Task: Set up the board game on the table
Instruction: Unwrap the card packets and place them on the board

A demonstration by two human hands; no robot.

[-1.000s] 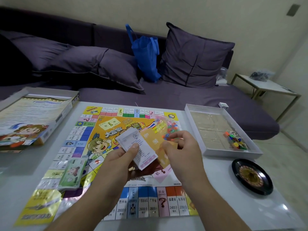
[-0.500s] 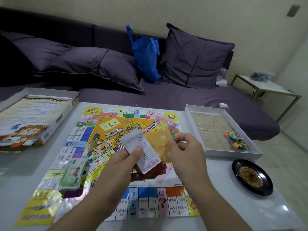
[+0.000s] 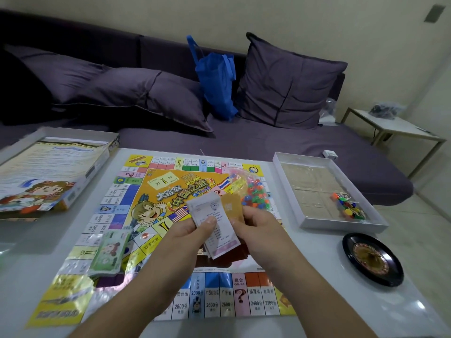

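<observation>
Cards sorted above the colourful paper game board (image 3: 168,240)

Left hand (image 3: 188,236) pinches white printed cards (image 3: 214,225); right hand (image 3: 262,230), now drawn closer, grips orange cards (image 3: 233,207), suggesting decks still await placing

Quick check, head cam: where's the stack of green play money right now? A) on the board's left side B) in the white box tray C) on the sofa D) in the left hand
A: the stack of green play money lies on the left part of the game board, apart from both hands, which hold cards.
</observation>
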